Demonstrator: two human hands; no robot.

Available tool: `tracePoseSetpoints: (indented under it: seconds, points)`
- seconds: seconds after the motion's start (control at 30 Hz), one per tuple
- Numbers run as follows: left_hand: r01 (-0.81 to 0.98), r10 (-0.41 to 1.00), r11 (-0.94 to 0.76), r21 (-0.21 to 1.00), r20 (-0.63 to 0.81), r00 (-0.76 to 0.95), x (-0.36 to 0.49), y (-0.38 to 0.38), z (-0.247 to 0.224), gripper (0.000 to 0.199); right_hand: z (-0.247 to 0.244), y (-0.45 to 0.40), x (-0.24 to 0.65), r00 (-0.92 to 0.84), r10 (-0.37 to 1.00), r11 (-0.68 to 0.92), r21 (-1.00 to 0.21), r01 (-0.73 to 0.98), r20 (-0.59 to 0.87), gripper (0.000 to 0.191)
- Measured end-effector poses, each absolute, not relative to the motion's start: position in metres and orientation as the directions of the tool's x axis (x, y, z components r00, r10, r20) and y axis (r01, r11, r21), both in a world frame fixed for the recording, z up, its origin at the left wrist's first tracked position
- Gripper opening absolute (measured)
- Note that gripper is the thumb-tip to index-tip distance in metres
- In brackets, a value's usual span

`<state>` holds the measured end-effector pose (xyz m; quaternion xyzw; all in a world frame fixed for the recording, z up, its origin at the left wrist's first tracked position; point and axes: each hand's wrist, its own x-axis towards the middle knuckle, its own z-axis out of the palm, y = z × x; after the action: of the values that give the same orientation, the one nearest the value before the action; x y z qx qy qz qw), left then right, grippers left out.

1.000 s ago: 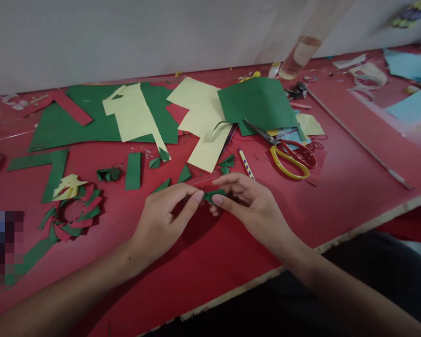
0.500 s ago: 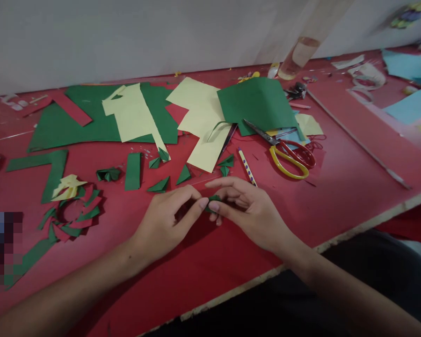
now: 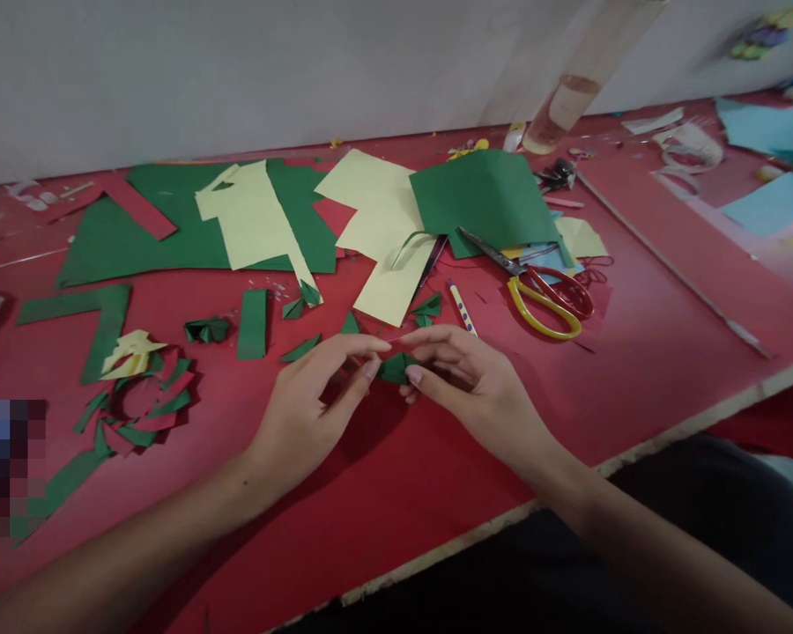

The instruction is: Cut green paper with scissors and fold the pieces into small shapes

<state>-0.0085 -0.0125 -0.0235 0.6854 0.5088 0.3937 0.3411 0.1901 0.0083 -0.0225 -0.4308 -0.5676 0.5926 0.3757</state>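
Between my two hands is a small folded green paper piece [image 3: 395, 367]. My left hand [image 3: 314, 392] pinches its left end between thumb and fingers. On the right end, my right hand [image 3: 479, 387] has its thumb in front and fingers curled behind. Just beyond my hands lie small folded green pieces [image 3: 426, 308] and a flat green strip [image 3: 252, 324]. A spotted pen [image 3: 462, 308] rests past my right hand. To the left sits a ring of red and green folded paper [image 3: 136, 431], with a yellow folded piece [image 3: 130, 354] at its upper edge.
Scissors [image 3: 545, 304] with red and yellow handles lie right of the pen. Large green sheets [image 3: 482, 198] and cut yellow sheets [image 3: 255, 220] cover the back of the red table [image 3: 396, 519]. A clear bottle [image 3: 561, 114] stands by the wall.
My hands have shifted slightly, and the left fingers have moved a little left. More of the green piece now shows between my thumbs.
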Motion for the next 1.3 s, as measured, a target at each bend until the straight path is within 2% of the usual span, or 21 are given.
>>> tracePoseSetpoints:
  seconds: [0.13,0.37,0.57,0.77,0.9,1.07,1.2,1.3]
  points:
    - [0.481,0.898,-0.44,0.758,0.368,0.242,-0.009,-0.01,-0.027,0.014,-0.022,0.007,0.192,-0.327,0.945,0.029,-0.994,0.104,-0.007,0.021]
    - [0.519,0.823,-0.564,0.642,0.488,0.291,-0.01,-0.009,-0.029,0.014,-0.025,0.006,0.194,-0.348,0.926,0.22,-0.959,0.181,0.146,0.026]
    - [0.58,0.801,-0.583,0.569,0.524,0.291,-0.009,-0.009,-0.029,0.011,-0.029,0.005,0.193,-0.375,0.891,0.352,-0.911,0.216,0.256,0.03]
    - [0.504,0.89,-0.455,0.734,0.389,0.237,-0.009,-0.01,-0.026,0.029,-0.028,0.007,0.193,-0.36,0.88,0.407,-0.881,0.241,0.309,0.025]
    - [0.463,0.931,-0.365,0.808,0.33,0.158,-0.01,-0.01,-0.022,0.02,-0.022,0.006,0.193,-0.444,0.816,0.517,-0.81,0.276,0.37,0.021]
    - [0.388,0.968,-0.243,0.889,0.245,0.046,-0.007,-0.011,-0.018,0.015,-0.02,0.005,0.191,-0.436,0.812,0.538,-0.788,0.299,0.389,0.022]
    - [0.329,0.978,-0.209,0.921,0.2,0.06,-0.007,-0.011,-0.018,0.013,-0.024,0.006,0.192,-0.363,0.833,0.533,-0.779,0.33,0.417,0.011]
    - [0.267,0.975,-0.211,0.941,0.181,0.132,-0.01,-0.009,-0.017,0.013,-0.022,0.008,0.194,-0.336,0.852,0.501,-0.811,0.303,0.401,0.008]
